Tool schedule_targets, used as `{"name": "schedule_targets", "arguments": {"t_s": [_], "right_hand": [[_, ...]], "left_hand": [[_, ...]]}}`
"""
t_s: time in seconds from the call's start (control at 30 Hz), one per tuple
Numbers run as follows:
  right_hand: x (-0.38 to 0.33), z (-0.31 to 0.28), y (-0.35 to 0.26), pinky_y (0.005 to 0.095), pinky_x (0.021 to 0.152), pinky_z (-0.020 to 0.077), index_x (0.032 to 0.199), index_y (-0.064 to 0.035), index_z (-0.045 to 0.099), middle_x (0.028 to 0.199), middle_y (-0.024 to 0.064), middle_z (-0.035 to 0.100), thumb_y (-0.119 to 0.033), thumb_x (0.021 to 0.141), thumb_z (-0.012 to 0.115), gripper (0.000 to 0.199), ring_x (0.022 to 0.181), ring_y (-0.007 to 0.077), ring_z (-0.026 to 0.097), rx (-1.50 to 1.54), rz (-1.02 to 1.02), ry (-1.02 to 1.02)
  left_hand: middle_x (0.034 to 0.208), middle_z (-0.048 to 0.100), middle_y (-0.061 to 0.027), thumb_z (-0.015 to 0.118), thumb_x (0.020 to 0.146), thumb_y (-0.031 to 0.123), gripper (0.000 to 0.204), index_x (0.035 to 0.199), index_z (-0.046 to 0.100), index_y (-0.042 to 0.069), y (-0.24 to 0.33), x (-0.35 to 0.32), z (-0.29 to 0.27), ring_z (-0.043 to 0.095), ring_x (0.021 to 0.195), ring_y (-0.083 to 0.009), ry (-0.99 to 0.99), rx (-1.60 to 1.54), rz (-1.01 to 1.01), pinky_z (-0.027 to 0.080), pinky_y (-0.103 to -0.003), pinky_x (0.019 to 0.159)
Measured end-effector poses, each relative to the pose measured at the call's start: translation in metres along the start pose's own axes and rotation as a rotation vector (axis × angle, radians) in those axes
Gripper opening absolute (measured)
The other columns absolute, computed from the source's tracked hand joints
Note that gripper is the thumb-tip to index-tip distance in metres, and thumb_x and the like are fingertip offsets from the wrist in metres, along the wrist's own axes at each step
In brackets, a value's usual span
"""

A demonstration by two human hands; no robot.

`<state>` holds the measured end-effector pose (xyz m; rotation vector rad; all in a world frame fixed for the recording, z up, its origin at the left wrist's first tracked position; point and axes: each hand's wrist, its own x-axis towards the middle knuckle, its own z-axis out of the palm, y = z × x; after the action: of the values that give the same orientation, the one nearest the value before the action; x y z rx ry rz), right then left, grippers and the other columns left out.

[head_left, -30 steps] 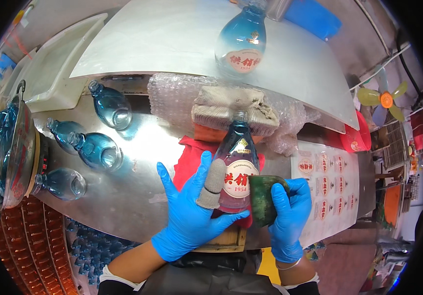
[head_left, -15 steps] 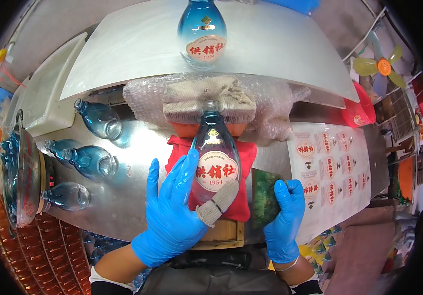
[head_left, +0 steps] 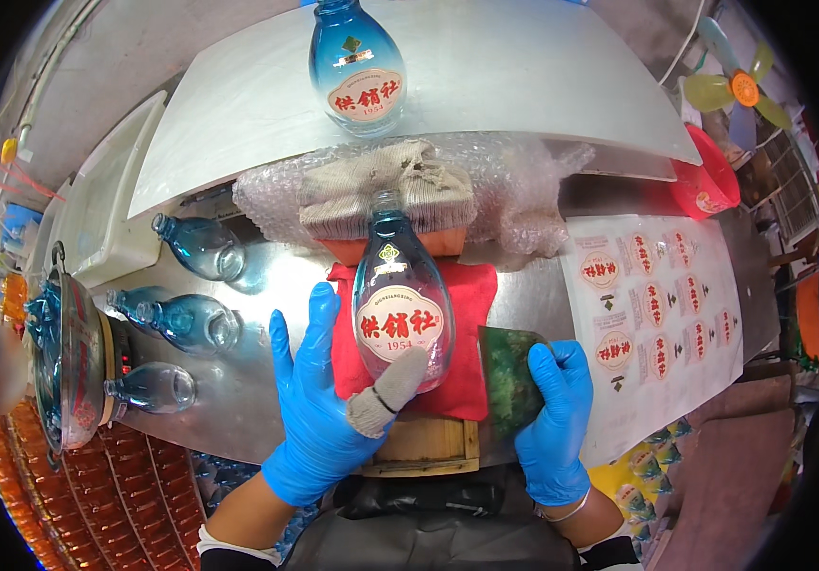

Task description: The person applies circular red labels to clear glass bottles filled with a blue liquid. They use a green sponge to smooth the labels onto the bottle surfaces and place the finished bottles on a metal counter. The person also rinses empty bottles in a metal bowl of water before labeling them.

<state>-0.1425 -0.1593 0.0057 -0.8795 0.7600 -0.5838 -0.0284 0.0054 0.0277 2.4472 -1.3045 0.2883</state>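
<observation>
A blue-tinted glass bottle (head_left: 393,271) lies on a red cloth pad (head_left: 474,328), its neck against a wrapped knit-fabric rest (head_left: 333,205). It bears a pale label with red lettering and a small gold emblem. My left hand (head_left: 312,419), in a blue glove, is open beside the bottle with the fingers spread. A grey knit cover (head_left: 392,390) sits on its thumb, whose tip touches the label's lower edge. My right hand (head_left: 559,419), also blue-gloved, is closed on the edge of a thin, flat green sheet (head_left: 507,381), right of the pad.
Several blue bottles (head_left: 202,324) lie at the left by a metal basin (head_left: 77,362) and a white tub (head_left: 105,205). A labelled bottle (head_left: 357,62) is on the white board (head_left: 524,86) at the back. To the right are a decal sheet (head_left: 657,381), a red basin (head_left: 706,171) and a fan (head_left: 744,88).
The view has shifted a little. My left hand's fingers have moved off the bottle's left side, while the covered thumb stays on the label. My right hand keeps the green sheet.
</observation>
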Motion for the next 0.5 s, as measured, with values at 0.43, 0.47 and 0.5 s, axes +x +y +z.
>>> {"name": "schedule_targets", "arguments": {"t_s": [0.43, 0.47, 0.5], "right_hand": [[-0.005, 0.01, -0.003, 0.0208, 0.069, 0.045, 0.084, -0.0058, 0.051, 0.081, 0.001, 0.056, -0.009, 0.085, 0.058, 0.008, 0.073, 0.0066, 0.052, -0.122, -0.053, -0.009], [-0.005, 0.014, -0.005, 0.0207, 0.069, 0.0449, 0.084, -0.0056, 0.051, 0.081, 0.0011, 0.056, -0.008, 0.085, 0.059, 0.008, 0.073, 0.0065, 0.052, -0.132, -0.077, -0.023], [-0.005, 0.019, -0.008, 0.0205, 0.069, 0.0447, 0.085, -0.0054, 0.052, 0.082, 0.0012, 0.056, -0.007, 0.084, 0.06, 0.008, 0.073, 0.0065, 0.052, -0.142, -0.102, -0.037]], "left_hand": [[0.137, 0.034, -0.0248, 0.062, 0.077, 0.032, 0.056, 0.128, 0.048, 0.014, -0.011, -0.005, 0.02, 0.038, 0.125, -0.0357, -0.059, -0.206, -0.088, -0.007, -0.059, 0.104], [0.136, 0.036, -0.024, 0.062, 0.077, 0.034, 0.061, 0.13, 0.046, 0.009, -0.014, -0.01, 0.026, 0.041, 0.123, -0.0351, 0.014, -0.255, -0.088, -0.009, -0.059, 0.103], [0.135, 0.038, -0.0231, 0.062, 0.077, 0.035, 0.064, 0.131, 0.043, 0.007, -0.014, -0.011, 0.029, 0.043, 0.121, -0.035, 0.028, -0.281, -0.116, -0.01, -0.06, 0.103]]}}
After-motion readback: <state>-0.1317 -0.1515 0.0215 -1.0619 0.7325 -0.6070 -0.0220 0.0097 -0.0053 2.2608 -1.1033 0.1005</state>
